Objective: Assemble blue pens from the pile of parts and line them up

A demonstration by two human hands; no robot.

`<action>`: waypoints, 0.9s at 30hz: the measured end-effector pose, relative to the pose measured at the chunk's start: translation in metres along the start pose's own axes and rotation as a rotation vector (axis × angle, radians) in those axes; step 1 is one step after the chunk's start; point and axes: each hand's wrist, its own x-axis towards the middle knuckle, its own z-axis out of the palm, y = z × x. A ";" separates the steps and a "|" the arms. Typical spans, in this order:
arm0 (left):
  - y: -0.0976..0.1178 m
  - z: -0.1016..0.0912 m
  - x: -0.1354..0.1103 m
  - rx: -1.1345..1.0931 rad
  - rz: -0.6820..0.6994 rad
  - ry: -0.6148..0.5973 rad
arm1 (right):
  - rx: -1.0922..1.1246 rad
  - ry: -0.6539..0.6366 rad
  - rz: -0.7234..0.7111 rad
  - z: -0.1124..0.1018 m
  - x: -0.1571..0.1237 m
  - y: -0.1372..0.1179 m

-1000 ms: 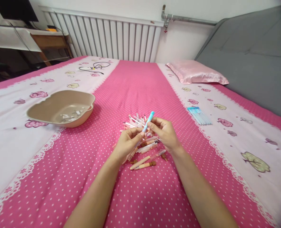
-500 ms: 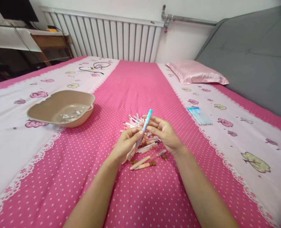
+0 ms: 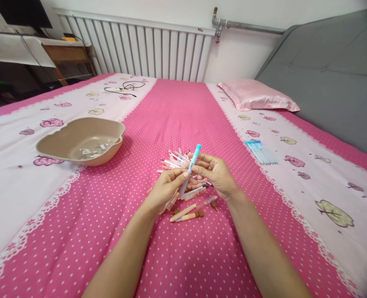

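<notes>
Above the pen pile (image 3: 186, 188), both hands' grip pinches the blue pen (image 3: 192, 164).

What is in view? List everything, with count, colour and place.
pen: one, light blue, upright between both hands
pile: many pens, beige, white and brown, on the sheet under the hands
blue pens: several, light blue, side by side, right of the hands
bowl: one, beige, on the left
bits: a few, white, inside the bowl
cable: one, black, far left of the bed
pillow: one, pink, far right
sheet: one, pink with white dots, covers the bed
radiator: one, white, back wall
left hand: holds the pen's lower end
right hand: holds the pen higher up
</notes>
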 end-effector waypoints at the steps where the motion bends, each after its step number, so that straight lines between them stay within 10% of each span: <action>1: -0.001 -0.001 0.000 0.012 0.003 0.001 | -0.001 -0.007 -0.007 -0.001 0.000 0.000; 16: -0.003 -0.009 -0.002 -0.069 -0.069 -0.116 | 0.086 -0.160 0.013 0.002 -0.003 -0.004; 27: -0.007 -0.011 -0.001 0.042 -0.056 -0.063 | -0.001 -0.018 0.023 -0.001 -0.001 0.002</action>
